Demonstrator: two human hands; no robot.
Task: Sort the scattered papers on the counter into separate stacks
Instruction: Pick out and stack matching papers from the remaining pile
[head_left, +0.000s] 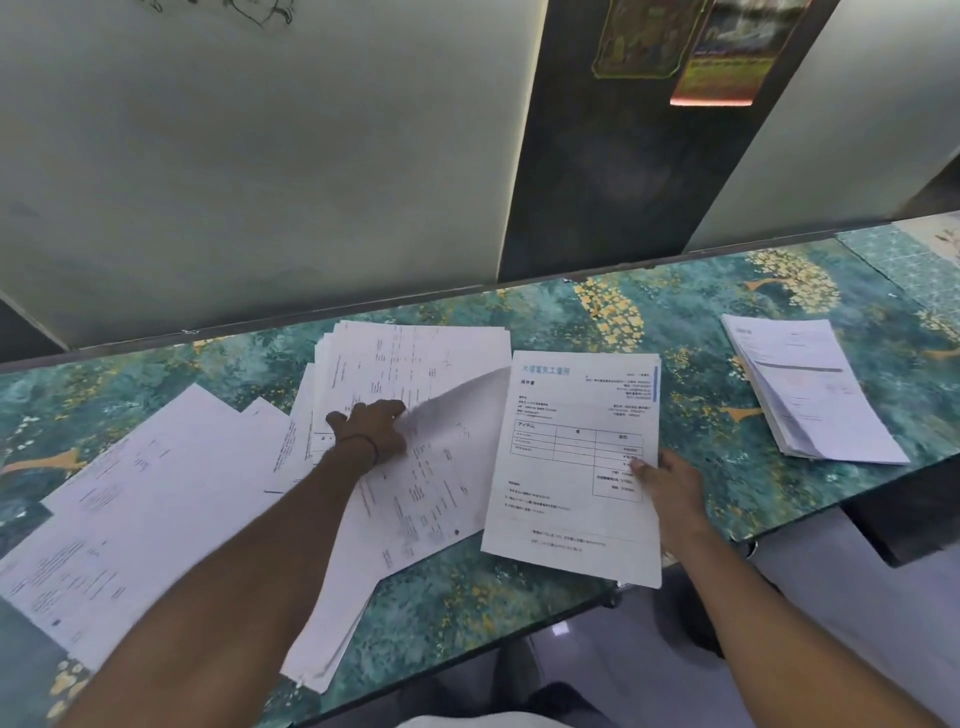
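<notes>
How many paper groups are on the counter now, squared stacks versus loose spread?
Squared stacks: 2, the far-right stack and the blue-headed form stack held by the right hand.
Loose spread: 1, the unsorted spread, where the left hand lifts a sheet.
Total: 3.

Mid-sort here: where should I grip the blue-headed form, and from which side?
Take the blue-headed form by its right long edge, from the right: that edge lies free over bare counter, while its left edge overlaps the loose pile. The right hand pinches it there.
</notes>
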